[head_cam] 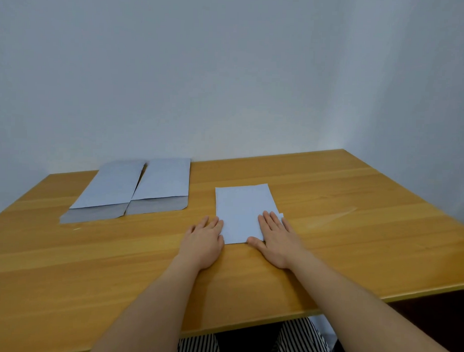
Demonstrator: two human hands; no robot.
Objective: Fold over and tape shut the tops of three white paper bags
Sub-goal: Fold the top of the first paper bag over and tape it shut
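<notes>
Head cam, looking down over a wooden table (328,258). Closest to the camera, under the table's front edge, you can see striped black-and-white fabric (301,341) on the person's lap. Both bare forearms reach forward over the tabletop.

The left hand (205,240) lies flat, fingers straight and together, palm down on the wood, with its fingertips just touching the left edge of the near white bag (243,210). The right hand (274,240) is also flat and spread, pressing down on the bag's lower right corner, thumb along the near edge. Neither hand is gripping anything. A tiny white tab (281,215) pokes out beside the right fingertips, can't tell what it is.

That bag lies flat roughly in the middle of the table, and it looks shorter than the others.

Further back on the left, two more white bags lie flat side by side, touching: the left bag (106,192) and the middle bag (163,186). Each has a grey band at its near end. Behind everything is a plain pale wall (229,70).
</notes>
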